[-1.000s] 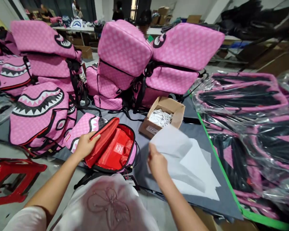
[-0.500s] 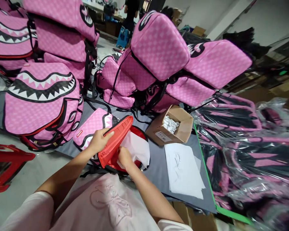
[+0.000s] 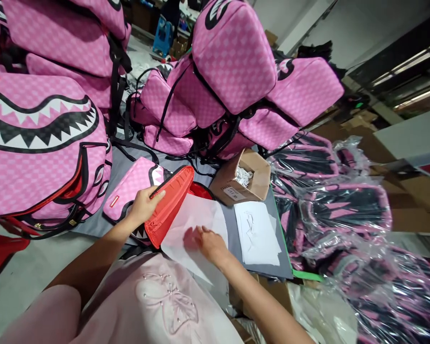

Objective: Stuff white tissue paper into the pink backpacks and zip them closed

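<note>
Left hand (image 3: 143, 208) clamped on red flap (image 3: 173, 203) of open bag (image 3: 127, 186), near edge of worktop (image 3: 268, 271). Right hand (image 3: 213, 246) over sheet (image 3: 209, 215) across bag's opening; fingers bent, grip cannot be told. Papers (image 3: 260, 239) at near right corner, carton (image 3: 224, 184) behind.

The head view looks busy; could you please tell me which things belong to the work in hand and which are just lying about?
In the work:
open pink bag, its red flap held by the left hand
white sheet at the bag's opening, under the right hand
paper stack, probably

Apparently lying about:
cardboard box of white pieces
plastic-wrapped bags
blue stool
</note>
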`<control>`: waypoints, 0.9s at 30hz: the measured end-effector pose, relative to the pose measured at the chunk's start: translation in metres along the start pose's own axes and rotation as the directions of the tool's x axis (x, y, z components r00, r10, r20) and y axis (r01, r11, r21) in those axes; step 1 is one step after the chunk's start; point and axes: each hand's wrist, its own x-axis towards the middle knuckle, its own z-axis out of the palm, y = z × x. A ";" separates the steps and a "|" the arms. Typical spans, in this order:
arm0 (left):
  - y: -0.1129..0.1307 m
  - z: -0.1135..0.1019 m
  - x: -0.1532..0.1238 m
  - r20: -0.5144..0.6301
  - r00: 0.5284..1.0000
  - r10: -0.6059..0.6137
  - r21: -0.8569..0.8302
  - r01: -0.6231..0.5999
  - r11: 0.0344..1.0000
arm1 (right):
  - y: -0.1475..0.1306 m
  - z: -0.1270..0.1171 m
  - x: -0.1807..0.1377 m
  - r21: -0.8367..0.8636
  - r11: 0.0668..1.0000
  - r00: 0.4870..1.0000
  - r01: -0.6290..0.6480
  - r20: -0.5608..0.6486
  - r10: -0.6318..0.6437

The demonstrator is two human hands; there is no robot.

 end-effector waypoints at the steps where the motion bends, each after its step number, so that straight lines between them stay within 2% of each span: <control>1: -0.001 0.000 0.001 0.005 1.000 0.003 0.003 -0.003 1.000 | 0.000 0.004 0.003 -0.008 1.000 1.000 -0.003 0.029 0.004; 2: -0.001 -0.001 0.002 0.008 1.000 0.007 0.005 -0.007 1.000 | -0.003 0.009 0.009 -0.007 1.000 1.000 0.013 0.009 -0.013; 5: -0.001 -0.001 0.003 0.017 0.999 0.028 -0.008 -0.028 1.000 | -0.022 0.025 0.040 0.024 0.995 0.976 0.093 -0.200 -0.087; 7: 0.001 -0.001 0.003 0.018 0.999 0.041 -0.012 -0.041 0.999 | -0.033 0.038 0.069 0.047 0.989 0.962 0.139 -0.242 -0.123; 9: 0.002 -0.003 0.003 0.015 0.999 0.045 -0.006 -0.045 0.999 | -0.035 0.051 0.098 0.036 0.991 0.973 0.126 -0.201 -0.116; 12: 0.000 -0.006 0.001 0.004 0.999 0.041 -0.004 -0.041 0.999 | -0.016 0.073 0.129 -0.050 0.994 0.988 0.093 -0.122 -0.099; 17: -0.006 -0.010 -0.002 0.002 1.000 0.024 -0.028 -0.024 0.999 | 0.017 0.099 0.148 -0.145 0.970 0.975 0.197 -0.074 -0.209; 21: -0.010 -0.010 -0.001 0.012 1.000 0.008 -0.048 -0.008 0.999 | 0.017 0.105 0.158 -0.169 0.964 0.974 0.204 -0.063 -0.217; 27: -0.008 -0.010 0.002 0.015 1.000 0.000 -0.065 0.001 0.998 | 0.010 0.101 0.172 -0.141 0.969 0.975 0.202 -0.070 -0.213</control>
